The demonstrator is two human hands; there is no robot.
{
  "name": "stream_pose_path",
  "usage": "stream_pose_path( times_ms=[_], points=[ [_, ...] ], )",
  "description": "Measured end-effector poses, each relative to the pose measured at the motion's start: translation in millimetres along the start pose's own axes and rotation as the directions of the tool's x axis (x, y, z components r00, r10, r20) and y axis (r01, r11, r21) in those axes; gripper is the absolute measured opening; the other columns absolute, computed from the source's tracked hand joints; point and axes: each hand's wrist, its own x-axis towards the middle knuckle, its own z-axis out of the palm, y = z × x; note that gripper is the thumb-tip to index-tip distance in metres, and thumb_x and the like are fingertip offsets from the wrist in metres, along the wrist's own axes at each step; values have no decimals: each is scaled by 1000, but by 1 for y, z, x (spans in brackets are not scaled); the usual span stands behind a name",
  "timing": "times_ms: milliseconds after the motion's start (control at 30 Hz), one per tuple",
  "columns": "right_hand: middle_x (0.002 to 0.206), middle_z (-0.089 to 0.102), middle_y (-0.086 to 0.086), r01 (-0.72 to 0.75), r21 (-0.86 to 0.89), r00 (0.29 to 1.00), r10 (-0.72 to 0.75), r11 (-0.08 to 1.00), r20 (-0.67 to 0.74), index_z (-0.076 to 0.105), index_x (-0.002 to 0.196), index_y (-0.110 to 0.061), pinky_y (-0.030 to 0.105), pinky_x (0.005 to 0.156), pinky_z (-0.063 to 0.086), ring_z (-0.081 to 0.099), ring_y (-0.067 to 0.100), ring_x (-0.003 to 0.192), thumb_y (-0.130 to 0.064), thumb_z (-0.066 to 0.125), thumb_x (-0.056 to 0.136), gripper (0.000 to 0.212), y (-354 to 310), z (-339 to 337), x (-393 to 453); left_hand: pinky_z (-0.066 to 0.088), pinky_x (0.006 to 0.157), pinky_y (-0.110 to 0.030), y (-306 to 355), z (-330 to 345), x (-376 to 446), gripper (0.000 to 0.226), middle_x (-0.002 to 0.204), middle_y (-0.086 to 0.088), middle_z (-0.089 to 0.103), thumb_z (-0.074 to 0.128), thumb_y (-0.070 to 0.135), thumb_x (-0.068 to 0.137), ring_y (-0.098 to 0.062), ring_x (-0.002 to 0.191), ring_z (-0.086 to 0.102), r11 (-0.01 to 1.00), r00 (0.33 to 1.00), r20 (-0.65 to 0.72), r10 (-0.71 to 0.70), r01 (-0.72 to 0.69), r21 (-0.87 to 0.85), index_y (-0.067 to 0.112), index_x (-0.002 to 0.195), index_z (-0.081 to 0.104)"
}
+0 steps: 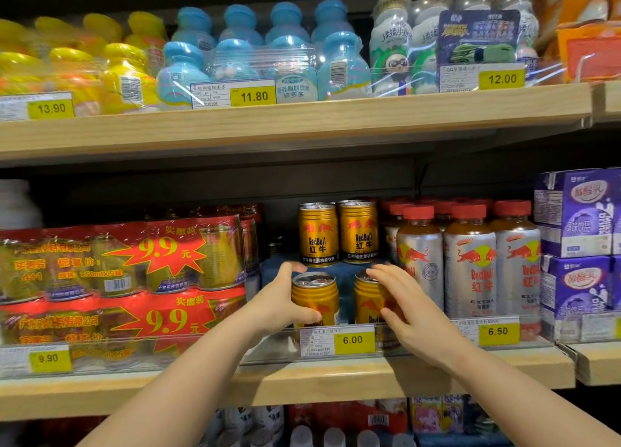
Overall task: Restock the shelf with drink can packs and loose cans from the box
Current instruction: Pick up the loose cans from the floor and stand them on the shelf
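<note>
On the wooden shelf [302,384], the left hand [279,304] grips one gold drink can [317,299]; the right hand [408,307] grips another gold can [366,300] beside it.

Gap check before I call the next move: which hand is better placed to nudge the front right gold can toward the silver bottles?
Probably right. The right hand already wraps the front right gold can, next to the silver bottles; the left hand grips the other front can.
</note>
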Motion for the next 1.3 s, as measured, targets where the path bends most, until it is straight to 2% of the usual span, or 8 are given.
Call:
stream_pose_path(
  times_ms=[200,400,600,700,800,900,1167,1300],
  points=[
    [133,20,-22,-2,0,1000,2,1000,5,25,141,-25,9,105,6,9,-9,126,-9,44,92,55,1,-3,1,49,95,-40,1,16,2,79,119,-8,56,77,19,68,-23,107,58,1000,987,-163,-3,6,18,25,126,24],
    [143,31,-9,20,-19,1000,-20,1000,-5,32,138,-22,8,104,6,12,-8,122,-8,46,92,50,-2,0,3,47,97,-43,3,27,3,82,110,1,50,79,25,65,-23,109,57,1000,973,-230,0,2,11,26,127,25],
    [145,31,-6,8,-36,1000,-8,999,14,31,138,-21,8,102,5,12,-7,124,-8,46,92,50,-3,-2,3,45,100,-43,3,30,2,86,132,-10,49,78,25,67,-25,117,53,1000,969,-249,-1,7,26,25,132,21],
    [152,21,-5,-15,-59,1000,17,998,23,23,142,-20,12,105,4,4,-1,136,-7,44,93,55,-6,0,3,42,103,-42,4,31,-1,89,136,-11,47,77,26,68,-26,122,49,999,965,-261,24,-13,42,24,136,18],
    [155,0,-10,-52,-103,998,55,993,28,5,146,-20,16,109,1,-13,-4,130,-6,41,94,64,-10,2,-3,40,102,-37,5,35,-8,85,142,-8,43,67,32,78,-24,127,45,986,968,-241,77,-38,163,22,142,11],
    [145,-15,-18,-98,-86,995,94,992,-44,-1,145,-21,17,109,1,-15,-4,131,-13,42,94,68,-17,4,-17,29,110,-35,6,40,-22,74,150,-2,31,57,34,85,-18,137,30,966,939,-295,178,-110,233,20,143,14],
    [142,-4,-20,-124,-54,986,118,991,-116,17,143,-23,13,108,0,-6,-4,135,-18,45,94,57,-55,-3,-86,22,110,-25,-2,28,-99,61,149,4,28,51,26,90,-12,139,20,882,901,-249,354,-233,410,20,142,20],
    [147,7,-16,-208,-16,976,206,978,-72,21,143,-20,9,105,3,-2,-6,131,-14,44,94,55,-85,-3,-129,28,107,-29,-11,33,-152,60,146,1,34,53,25,88,-15,136,29,941,925,-255,281,-212,265,21,141,24]
  ],
)
